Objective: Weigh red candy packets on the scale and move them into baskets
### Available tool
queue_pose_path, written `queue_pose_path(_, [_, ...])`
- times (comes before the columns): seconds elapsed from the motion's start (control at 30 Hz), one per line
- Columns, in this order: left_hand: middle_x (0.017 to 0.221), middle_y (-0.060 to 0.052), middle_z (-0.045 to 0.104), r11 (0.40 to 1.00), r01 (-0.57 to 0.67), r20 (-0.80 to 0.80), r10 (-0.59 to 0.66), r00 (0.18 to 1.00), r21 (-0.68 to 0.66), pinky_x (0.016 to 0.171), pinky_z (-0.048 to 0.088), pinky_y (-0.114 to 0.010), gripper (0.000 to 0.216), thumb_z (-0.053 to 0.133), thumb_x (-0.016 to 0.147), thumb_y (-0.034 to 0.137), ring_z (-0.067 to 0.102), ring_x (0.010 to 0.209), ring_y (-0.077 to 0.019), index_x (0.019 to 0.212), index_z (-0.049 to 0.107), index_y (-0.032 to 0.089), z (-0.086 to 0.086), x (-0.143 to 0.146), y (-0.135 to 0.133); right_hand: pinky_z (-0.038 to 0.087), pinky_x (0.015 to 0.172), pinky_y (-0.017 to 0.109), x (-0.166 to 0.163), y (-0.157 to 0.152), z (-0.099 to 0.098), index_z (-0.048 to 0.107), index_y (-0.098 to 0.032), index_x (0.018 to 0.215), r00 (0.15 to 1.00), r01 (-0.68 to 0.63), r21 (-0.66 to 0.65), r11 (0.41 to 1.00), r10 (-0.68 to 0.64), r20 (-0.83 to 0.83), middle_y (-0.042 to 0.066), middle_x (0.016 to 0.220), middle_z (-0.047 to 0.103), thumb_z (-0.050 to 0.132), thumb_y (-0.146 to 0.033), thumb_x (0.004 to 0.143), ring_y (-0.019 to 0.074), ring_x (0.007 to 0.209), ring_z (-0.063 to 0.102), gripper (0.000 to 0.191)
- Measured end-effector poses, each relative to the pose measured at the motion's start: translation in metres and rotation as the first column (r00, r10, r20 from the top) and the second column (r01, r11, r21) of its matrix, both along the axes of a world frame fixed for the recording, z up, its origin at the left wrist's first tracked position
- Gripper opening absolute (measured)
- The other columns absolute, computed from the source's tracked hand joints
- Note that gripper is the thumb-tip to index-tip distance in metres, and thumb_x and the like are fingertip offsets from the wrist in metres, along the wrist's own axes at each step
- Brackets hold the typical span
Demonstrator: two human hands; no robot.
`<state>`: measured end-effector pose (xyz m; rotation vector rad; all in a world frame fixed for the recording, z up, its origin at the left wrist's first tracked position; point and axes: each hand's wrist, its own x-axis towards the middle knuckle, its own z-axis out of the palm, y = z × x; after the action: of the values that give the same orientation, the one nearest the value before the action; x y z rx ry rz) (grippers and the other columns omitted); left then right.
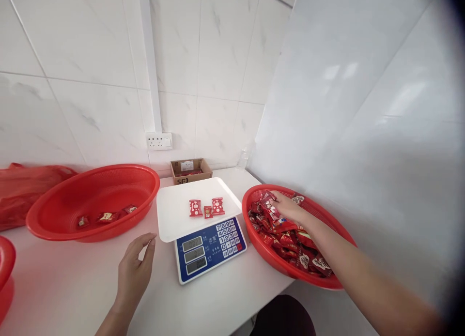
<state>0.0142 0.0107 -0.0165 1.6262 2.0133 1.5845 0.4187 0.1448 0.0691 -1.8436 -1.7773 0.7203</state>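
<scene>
My right hand [288, 209] grips a red wrapped candy packet [268, 203] above the left part of a red plastic basket [262, 257]. Heaped inside that basket are many small red packets [286, 241]. My left hand [135, 266] is empty, thumb and fingers apart, just beside the near left corner of the scale's white pan [172, 195]. On the pan lie two red packets with white dots [195, 207] and, between them, a smaller red and gold packet [208, 212]. The blue panel of the digital scale [214, 249] faces me; its display digits are hard to read.
Left of the scale stands another red basket [145, 200] with several packets at its bottom. A red bag [29, 193] lies behind it, and part of a third red basket [5, 263] shows at the left edge. A small cardboard box [198, 177] stands behind the scale.
</scene>
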Motion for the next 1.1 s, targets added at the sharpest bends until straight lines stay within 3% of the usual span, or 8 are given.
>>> queue_pose_path(0.13, [0.093,-0.005,0.067,1.000,0.010,0.004,-0.010,1.000,0.010,0.077,0.051,-0.032,0.031,0.047,0.079,0.045,0.062,0.088,-0.0207,0.090,0.063,0.022,0.000,0.000,0.000,0.053,0.056,0.026,-0.001,0.001,0.000,0.044,-0.021,0.125,0.994,0.040,-0.060,0.997,-0.046,-0.095,0.010,0.115,0.060,0.036,-0.020,0.085,0.0191,0.089,0.061,0.041])
queue_pose_path(0.3, [0.093,-0.005,0.067,0.999,0.023,0.002,-0.023,1.000,0.023,0.078,0.051,-0.032,0.029,0.047,0.080,0.044,0.062,0.087,-0.0206,0.090,0.063,0.022,0.001,0.001,0.000,0.051,0.055,0.021,-0.017,0.001,0.013,0.043,-0.022,0.122,0.987,0.053,-0.034,0.998,-0.058,-0.149,0.009,0.110,0.059,0.037,-0.021,0.086,0.0176,0.091,0.060,0.037])
queue_pose_path(0.5, [0.092,-0.006,0.067,0.998,0.040,0.010,-0.040,0.999,0.057,0.079,0.050,-0.033,0.027,0.047,0.081,0.041,0.062,0.087,-0.0199,0.089,0.063,0.021,0.001,0.002,-0.001,0.045,0.045,0.019,-0.087,0.001,0.027,0.048,-0.021,0.113,0.966,-0.107,-0.087,0.990,0.083,-0.244,0.001,0.071,0.062,0.043,-0.024,0.084,0.0119,0.055,0.058,0.030])
queue_pose_path(0.63, [0.092,-0.006,0.067,0.996,0.041,0.019,-0.043,0.999,0.075,0.080,0.050,-0.033,0.026,0.048,0.082,0.041,0.062,0.089,-0.0202,0.089,0.063,0.021,-0.001,0.001,0.000,0.041,0.042,0.017,-0.134,0.004,0.028,0.046,-0.023,0.119,0.916,-0.281,-0.141,0.949,0.222,-0.333,0.000,0.071,0.064,0.047,-0.020,0.081,0.0110,0.056,0.060,0.038])
queue_pose_path(0.7, [0.092,-0.006,0.066,0.995,0.048,0.024,-0.050,0.998,0.082,0.080,0.050,-0.033,0.026,0.048,0.082,0.040,0.061,0.090,-0.0200,0.090,0.063,0.020,-0.002,0.000,0.000,0.043,0.043,0.017,-0.147,0.006,0.028,0.039,-0.024,0.128,0.903,-0.301,-0.137,0.944,0.236,-0.359,0.002,0.081,0.066,0.046,-0.018,0.081,0.0106,0.057,0.060,0.048])
queue_pose_path(0.83, [0.094,-0.007,0.066,0.996,0.049,0.038,-0.052,0.998,0.078,0.081,0.050,-0.033,0.026,0.047,0.084,0.040,0.061,0.091,-0.0198,0.091,0.063,0.020,-0.002,-0.001,0.000,0.045,0.043,0.018,-0.151,0.008,0.025,0.034,-0.023,0.134,0.919,-0.252,-0.120,0.960,0.199,-0.339,0.007,0.098,0.063,0.046,-0.015,0.079,0.0103,0.059,0.060,0.056])
queue_pose_path(1.1, [0.095,-0.007,0.066,0.995,0.074,0.037,-0.077,0.996,0.072,0.081,0.050,-0.035,0.025,0.047,0.085,0.038,0.060,0.092,-0.0203,0.091,0.063,0.020,0.000,0.003,-0.003,0.047,0.049,0.019,-0.121,0.003,0.012,0.048,-0.022,0.122,0.936,-0.133,-0.101,0.986,0.092,-0.339,0.005,0.088,0.065,0.043,-0.026,0.084,0.0123,0.066,0.061,0.038])
